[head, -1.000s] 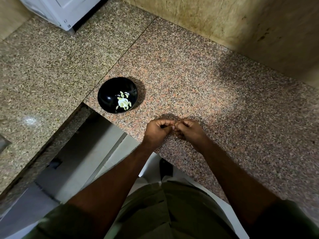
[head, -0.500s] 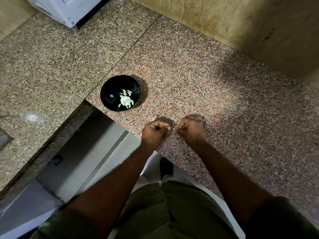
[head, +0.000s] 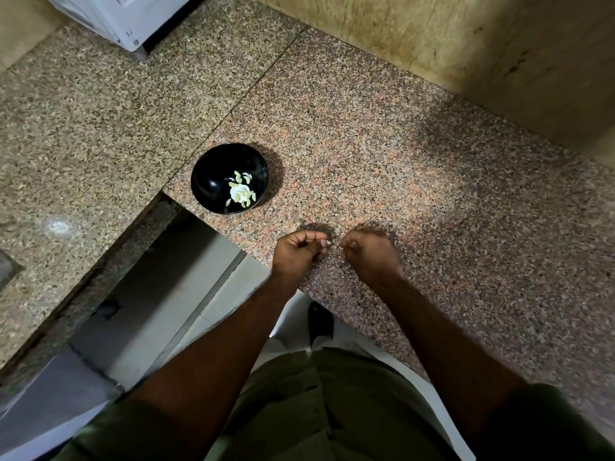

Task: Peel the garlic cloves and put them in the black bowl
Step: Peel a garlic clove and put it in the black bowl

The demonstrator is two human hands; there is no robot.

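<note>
The black bowl stands near the counter's front corner, with several pale peeled garlic cloves lying in it. My left hand hovers at the counter edge, right of and nearer than the bowl. Its fingers are curled, and thumb and forefinger pinch a small pale garlic clove. My right hand is a short gap to the right, fingers curled into a loose, slightly blurred fist. Nothing shows inside it.
The speckled granite counter runs to a beige wall at the back and right. A lower granite surface lies to the left, with a white appliance at its far end. Below the edge are the floor and my legs.
The hands, which were touching fingertip to fingertip over the counter, have pulled apart. The view has shifted slightly, so the bowl sits a little further right in the frame.
</note>
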